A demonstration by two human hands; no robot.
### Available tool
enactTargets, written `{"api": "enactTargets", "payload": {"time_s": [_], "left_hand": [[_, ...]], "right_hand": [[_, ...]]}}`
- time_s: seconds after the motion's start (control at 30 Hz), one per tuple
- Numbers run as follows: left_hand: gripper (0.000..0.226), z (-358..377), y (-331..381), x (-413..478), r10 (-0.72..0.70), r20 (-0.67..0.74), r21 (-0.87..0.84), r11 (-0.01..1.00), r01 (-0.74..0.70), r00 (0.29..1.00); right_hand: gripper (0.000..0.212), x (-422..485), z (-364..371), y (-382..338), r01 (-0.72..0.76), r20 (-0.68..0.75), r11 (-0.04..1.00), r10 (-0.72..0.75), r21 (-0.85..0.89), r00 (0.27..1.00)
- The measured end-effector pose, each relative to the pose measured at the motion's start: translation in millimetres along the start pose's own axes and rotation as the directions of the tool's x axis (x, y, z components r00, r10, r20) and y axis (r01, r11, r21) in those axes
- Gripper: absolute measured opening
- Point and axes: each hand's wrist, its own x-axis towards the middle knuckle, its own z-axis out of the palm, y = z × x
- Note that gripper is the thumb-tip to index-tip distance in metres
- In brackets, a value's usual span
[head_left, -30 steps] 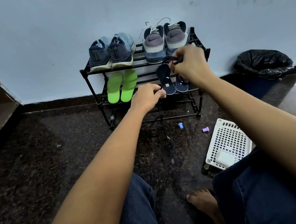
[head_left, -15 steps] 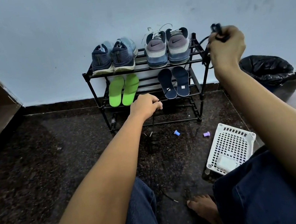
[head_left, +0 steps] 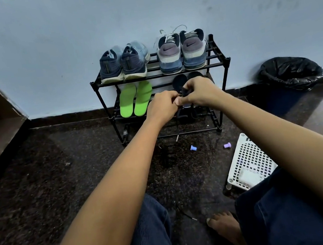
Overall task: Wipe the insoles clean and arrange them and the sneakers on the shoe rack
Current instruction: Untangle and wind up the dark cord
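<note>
Against a pale blue wall (head_left: 57, 33), on a dark speckled stone floor (head_left: 40, 194), a black shoe rack (head_left: 153, 77) is standing with its upper two shelves loaded. A white plastic basket (head_left: 247, 159) is lying tipped on its side on the floor at the right, beside the person's right knee, and is holding one flat white item (head_left: 250, 179) too blurred to identify. Further right, by the wall, a bin (head_left: 290, 74) is wearing a black bag as a liner; what is inside it is not showing.

The person is sitting in front of the rack with both arms reaching forward. The left hand (head_left: 162, 107) and the right hand (head_left: 200, 93) are meeting in front of the middle shelf, fingers curled in, each pinching a black lace (head_left: 184, 92) bunched between them. One strand is hanging down below the hands toward the floor.

On the top shelf, a pair of blue sneakers (head_left: 123, 63) is sitting at the left and a pair of grey sneakers (head_left: 182, 52) with white laces at the right, heels facing the camera. On the middle shelf, two green insoles (head_left: 134, 99) are leaning side by side at the left, bright and free of visible marks. Two dark insoles (head_left: 179, 80) are standing at the right of the same shelf, mostly hidden behind the hands.

Two small plastic pieces (head_left: 193, 148) are lying on the floor in front of the rack, well apart from each other.
</note>
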Motion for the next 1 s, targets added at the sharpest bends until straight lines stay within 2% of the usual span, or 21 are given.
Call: {"api": "enactTargets", "payload": {"time_s": [0.07, 0.2, 0.4, 0.5, 0.63, 0.73, 0.8, 0.87, 0.9, 0.93, 1.0], "left_hand": [[0.021, -1, 1, -2, 0.001, 0.006, 0.027, 1.000, -0.001, 1.000], [0.033, 1, -5, 0, -0.008, 0.009, 0.003, 1.000, 0.008, 1.000], [0.025, 0, -15, 2, -0.014, 0.064, -0.067, 0.998, 0.018, 0.998], [0.024, -4, -22, 1, -0.031, 0.068, -0.064, 0.997, 0.035, 0.997], [0.026, -11, -30, -2, -0.039, 0.076, -0.105, 0.993, 0.047, 0.996], [0.024, -17, -25, -6, -0.046, 0.114, -0.271, 0.960, 0.076, 0.992], [0.023, -23, -18, -11, -0.107, 0.289, -0.484, 0.841, 0.242, 0.951], [0.022, -30, -13, -17, -0.125, 0.514, -0.605, 0.649, 0.462, 0.849], [0.022, -33, -12, -19, -0.113, 0.582, -0.620, 0.579, 0.529, 0.806], [0.021, -36, -11, -21, -0.101, 0.620, -0.633, 0.522, 0.572, 0.778], [0.020, -43, -7, -25, -0.098, 0.636, -0.674, 0.413, 0.613, 0.765]], "right_hand": [[0.039, 1, 6, 1, -0.008, -0.001, 1.000, 0.008, -0.007, 1.000], [0.020, 3, 10, 2, -0.051, -0.053, 0.999, 0.050, -0.018, 0.997], [0.012, 5, 6, 1, -0.081, -0.131, 0.997, 0.082, 0.013, 0.988], [0.010, 4, -5, -3, -0.048, -0.220, 0.998, 0.055, 0.036, 0.974], [0.014, 1, -25, 0, -0.012, -0.385, 0.991, 0.062, 0.131, 0.921], [0.017, 0, -27, 7, -0.038, -0.450, 0.980, 0.123, 0.194, 0.884], [0.018, 3, -23, 11, -0.142, -0.387, 0.957, 0.235, 0.253, 0.892], [0.014, 3, -17, 10, -0.270, -0.178, 0.908, 0.337, 0.320, 0.924], [0.008, 3, -14, 9, -0.311, -0.057, 0.877, 0.354, 0.367, 0.933], [0.002, 3, -10, 6, -0.337, 0.039, 0.852, 0.352, 0.399, 0.935], [0.012, 1, -4, 3, -0.360, 0.142, 0.835, 0.332, 0.416, 0.933]]}}
